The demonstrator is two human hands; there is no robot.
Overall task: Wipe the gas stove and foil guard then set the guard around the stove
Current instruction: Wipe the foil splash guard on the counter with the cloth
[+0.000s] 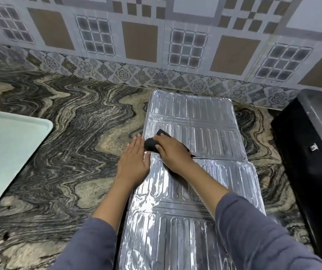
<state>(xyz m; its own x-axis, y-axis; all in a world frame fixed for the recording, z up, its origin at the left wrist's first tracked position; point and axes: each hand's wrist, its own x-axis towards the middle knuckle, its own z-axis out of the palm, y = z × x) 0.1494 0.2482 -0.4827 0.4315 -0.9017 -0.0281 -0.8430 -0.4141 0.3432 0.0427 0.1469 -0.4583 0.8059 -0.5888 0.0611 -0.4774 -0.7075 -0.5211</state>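
Right hand (pixel 172 152) clamped on a crumpled black cloth (pixel 152 142), atop the ribbed silver foil guard (pixel 195 117). Left hand (pixel 134 160) flat, fingers together, on the guard's left edge.

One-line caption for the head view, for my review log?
Right hand wipes the flattened foil guard with a dark cloth; left hand steadies its edge.

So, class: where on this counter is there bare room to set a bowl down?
Bare counter lies between the pale tray and the foil guard, back to the tiled wall. Crowded: left hand and right hand with black cloth on the guard; narrow gap beside the stove.
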